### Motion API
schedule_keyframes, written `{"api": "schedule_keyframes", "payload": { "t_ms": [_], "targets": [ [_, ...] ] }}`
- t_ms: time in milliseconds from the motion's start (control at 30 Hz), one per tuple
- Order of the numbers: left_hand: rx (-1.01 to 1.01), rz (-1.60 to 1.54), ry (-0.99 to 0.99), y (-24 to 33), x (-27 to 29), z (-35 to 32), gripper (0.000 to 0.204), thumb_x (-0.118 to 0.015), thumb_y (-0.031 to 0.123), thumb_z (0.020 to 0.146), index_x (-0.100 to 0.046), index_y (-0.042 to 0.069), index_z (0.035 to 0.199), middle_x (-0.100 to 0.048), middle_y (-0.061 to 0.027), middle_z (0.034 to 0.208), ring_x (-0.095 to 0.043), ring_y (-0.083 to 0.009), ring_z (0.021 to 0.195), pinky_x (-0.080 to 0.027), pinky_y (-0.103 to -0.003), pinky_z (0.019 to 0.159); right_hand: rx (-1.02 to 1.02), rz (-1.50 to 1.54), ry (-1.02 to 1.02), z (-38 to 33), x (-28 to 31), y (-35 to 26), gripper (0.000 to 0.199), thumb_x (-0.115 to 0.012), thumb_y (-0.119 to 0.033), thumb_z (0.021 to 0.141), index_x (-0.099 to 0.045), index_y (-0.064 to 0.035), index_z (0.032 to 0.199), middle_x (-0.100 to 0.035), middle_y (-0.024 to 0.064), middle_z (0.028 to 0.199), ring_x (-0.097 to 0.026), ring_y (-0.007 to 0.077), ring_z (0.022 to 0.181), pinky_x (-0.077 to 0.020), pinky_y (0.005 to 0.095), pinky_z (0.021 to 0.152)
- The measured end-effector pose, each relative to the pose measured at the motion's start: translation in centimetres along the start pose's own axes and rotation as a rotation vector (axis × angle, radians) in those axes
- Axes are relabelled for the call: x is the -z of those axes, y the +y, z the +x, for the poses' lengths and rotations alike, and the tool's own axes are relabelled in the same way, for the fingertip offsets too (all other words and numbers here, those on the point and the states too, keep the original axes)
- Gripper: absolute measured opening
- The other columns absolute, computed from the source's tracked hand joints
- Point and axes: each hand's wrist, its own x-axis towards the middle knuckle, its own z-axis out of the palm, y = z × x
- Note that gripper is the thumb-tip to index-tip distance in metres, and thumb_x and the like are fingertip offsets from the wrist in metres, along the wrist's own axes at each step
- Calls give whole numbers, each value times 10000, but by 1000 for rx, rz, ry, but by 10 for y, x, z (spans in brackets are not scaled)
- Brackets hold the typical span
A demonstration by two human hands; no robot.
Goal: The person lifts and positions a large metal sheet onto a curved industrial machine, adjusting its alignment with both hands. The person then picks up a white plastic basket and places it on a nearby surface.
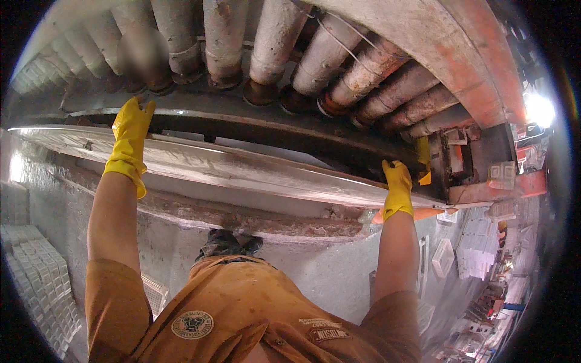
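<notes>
We've got both hands, left (132,124) and right (396,178), gripping the long metal plate (242,166) under the rollers (339,66); next up, an even pull.

Row of grimy rollers (315,54) overhead. Stacked pale blocks (36,266) at lower left. White trays (442,257) and more blocks (478,245) at right.

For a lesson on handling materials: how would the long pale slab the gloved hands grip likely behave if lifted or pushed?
The long pale slab probably stays stiff: it spans between the left hand and right hand without visible sag. It is likely heavy, being long and gripped at both ends. Its glossy surface suggests it may be wet and slippery.
</notes>
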Motion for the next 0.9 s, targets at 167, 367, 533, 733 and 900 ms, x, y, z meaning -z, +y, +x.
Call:
{"api": "schedule_keyframes", "payload": {
  "t_ms": [167, 367, 533, 733, 900],
  "targets": [
    [14, 5, -23, 3, 2, -2, 631, -654, 520, 919, -630, 55, 1345, -677, -173, 1298, -633, -345, 1215, -485, -427, 1029, -5, -19, -9, 3, -4, 5, 663, -593, -583, 910, -650, -95, 1355, -636, 188, 1365, -615, 366, 1257, -478, 450, 1047],
    [37, 6, -44, 4, 4, -2, 632, -643, 530, 923, -635, 52, 1336, -680, -179, 1293, -643, -352, 1198, -494, -429, 1019, -41, 29, -63, -7, 9, -8, 674, -619, -568, 913, -641, -56, 1352, -607, 202, 1404, -566, 377, 1313, -438, 431, 1087],
    [22, -1, -31, 0, 2, -1, 630, -641, 535, 917, -644, 52, 1322, -691, -189, 1262, -656, -359, 1169, -503, -423, 1003, -60, 30, -90, -7, 11, -10, 672, -615, -569, 918, -640, -56, 1352, -612, 203, 1395, -569, 382, 1306, -440, 433, 1084],
    [22, -32, -19, 1, -3, 1, 638, -653, 528, 901, -645, 44, 1318, -710, -192, 1213, -668, -355, 1141, -508, -420, 989, -76, 62, -73, 7, -5, 9, 660, -604, -595, 909, -650, -110, 1354, -654, 165, 1349, -621, 347, 1249, -488, 444, 1023],
    [11, 10, -7, 0, -5, 2, 626, -648, 518, 908, -646, 48, 1321, -709, -177, 1226, -663, -348, 1151, -503, -421, 997, -46, 48, -71, 1, 1, 3, 656, -603, -584, 914, -657, -83, 1334, -658, 178, 1336, -622, 365, 1239, -488, 446, 1016]
  ]
}}
